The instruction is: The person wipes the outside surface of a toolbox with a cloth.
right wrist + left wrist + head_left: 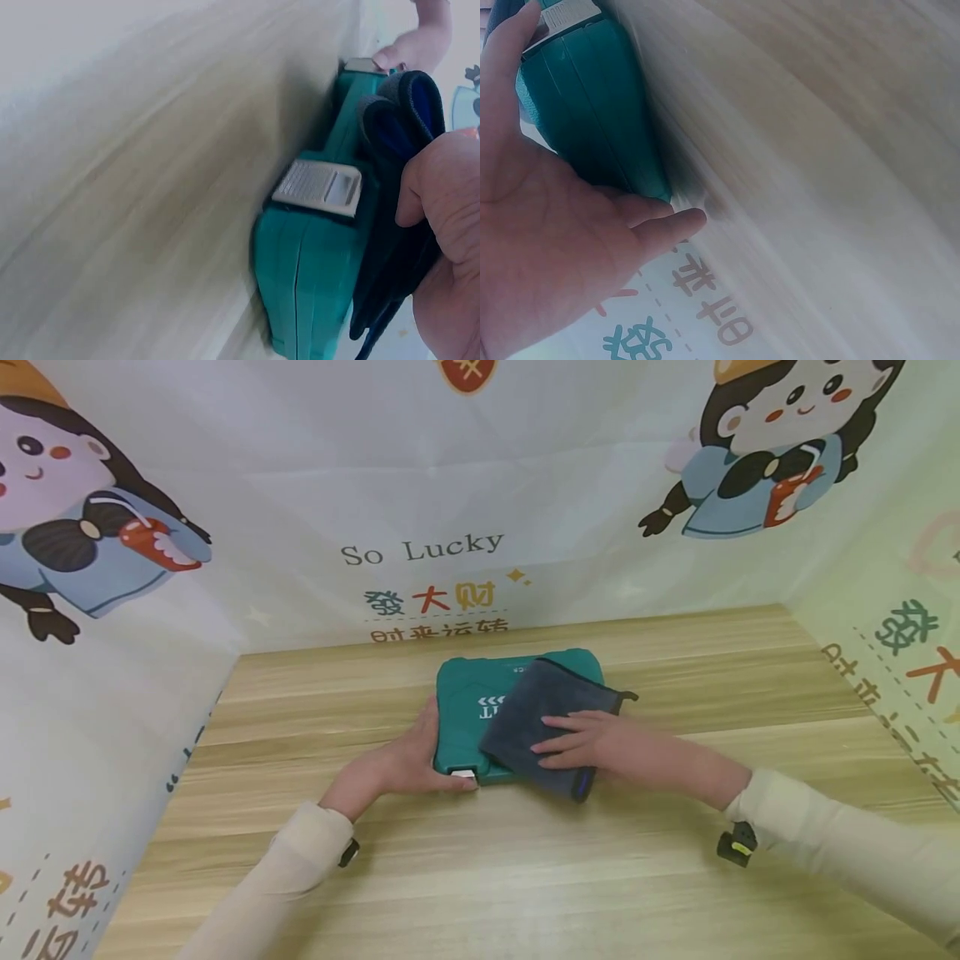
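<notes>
At the middle of the wooden table (525, 877) lies a teal hard-shell case (465, 718). The left hand (408, 760), fingers straight, braces its nine o'clock edge; the right hand (585, 739) presses a folded grey microfibre cloth (547, 710) flat on top. Wiping probably goes best with steady bracing and even strokes.

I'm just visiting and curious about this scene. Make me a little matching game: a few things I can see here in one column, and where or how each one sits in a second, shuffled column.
Things:
1. green case
2. grey cloth
3. left hand
4. right hand

Places or states:
A. lies flat on top of the grey cloth
B. rests against the left edge of the green case
C. lies directly on the wooden table
D. is draped over the right part of the green case

Pairs: 1-C, 2-D, 3-B, 4-A
</notes>
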The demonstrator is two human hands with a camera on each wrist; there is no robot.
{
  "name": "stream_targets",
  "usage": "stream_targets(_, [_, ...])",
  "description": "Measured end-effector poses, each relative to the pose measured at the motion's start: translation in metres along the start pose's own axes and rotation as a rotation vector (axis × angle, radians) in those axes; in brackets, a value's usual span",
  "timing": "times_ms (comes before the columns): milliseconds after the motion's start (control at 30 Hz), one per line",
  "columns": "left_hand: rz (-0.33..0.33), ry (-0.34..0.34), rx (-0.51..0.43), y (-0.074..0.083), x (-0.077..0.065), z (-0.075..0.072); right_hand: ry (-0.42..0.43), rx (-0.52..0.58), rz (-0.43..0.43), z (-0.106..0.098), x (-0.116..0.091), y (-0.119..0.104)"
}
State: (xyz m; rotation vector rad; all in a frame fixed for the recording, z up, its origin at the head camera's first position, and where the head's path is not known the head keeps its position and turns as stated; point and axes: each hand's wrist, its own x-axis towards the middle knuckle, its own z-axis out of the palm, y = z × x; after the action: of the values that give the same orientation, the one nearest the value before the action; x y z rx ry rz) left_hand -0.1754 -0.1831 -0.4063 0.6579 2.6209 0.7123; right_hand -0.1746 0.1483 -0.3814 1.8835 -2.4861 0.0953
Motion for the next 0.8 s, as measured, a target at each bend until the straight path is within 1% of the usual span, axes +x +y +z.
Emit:
stream_targets(200, [-0.015, -0.008, 0.037, 0.003, 0.0, -0.001, 0.027, -0.077, 0.004, 0.008, 0.007, -0.01])
stream_targets(300, [-0.004, -0.002, 0.034, 0.004, 0.001, -0.001, 0.04, -0.121, -0.009, 0.011, 0.013, -0.016])
stream_targets(433, [0.016, 0.003, 0.025, 0.003, -0.001, -0.001, 0.046, -0.131, -0.014, 0.012, 0.02, -0.02])
stream_targets(600, [-0.008, -0.017, 0.068, 0.002, -0.003, -0.002, -0.001, -0.091, -0.023, 0.004, 0.022, -0.015])
stream_targets(700, [-0.02, -0.018, 0.099, 0.003, -0.003, -0.003, -0.04, -0.026, -0.025, -0.002, 0.02, -0.009])
stream_targets(800, [-0.024, -0.009, 0.133, 0.005, -0.002, -0.005, -0.054, 0.052, 0.0, -0.006, 0.013, -0.002])
